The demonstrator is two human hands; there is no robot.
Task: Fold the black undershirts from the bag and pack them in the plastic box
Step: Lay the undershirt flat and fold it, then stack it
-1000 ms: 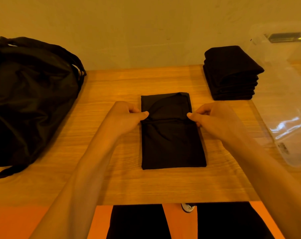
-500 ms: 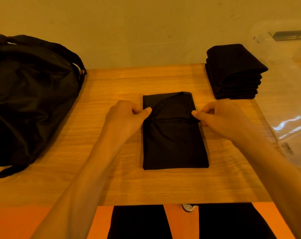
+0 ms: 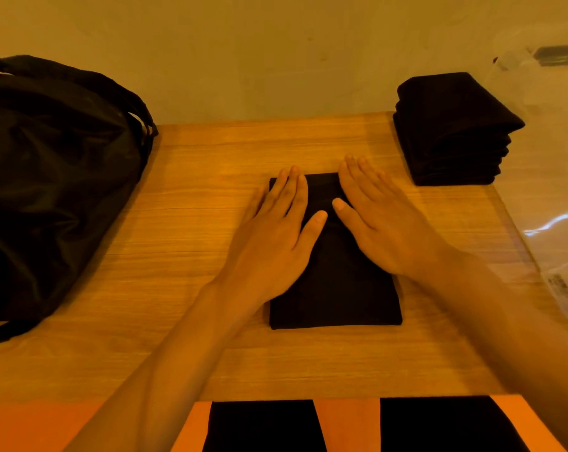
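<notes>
Folding looks well along: a stack (image 3: 452,125) of folded undershirts sits beside the plastic box (image 3: 549,190), while left hand (image 3: 276,236) and right hand (image 3: 383,223) press straight fingers (image 3: 300,190) flat on another undershirt (image 3: 341,288) on the counter (image 3: 194,223), with packing not yet done.

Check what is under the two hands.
A folded black undershirt, lying on the wooden table. The left hand and right hand rest flat on its far half; its near half shows. The fabric's folds beneath the palms are covered.
</notes>
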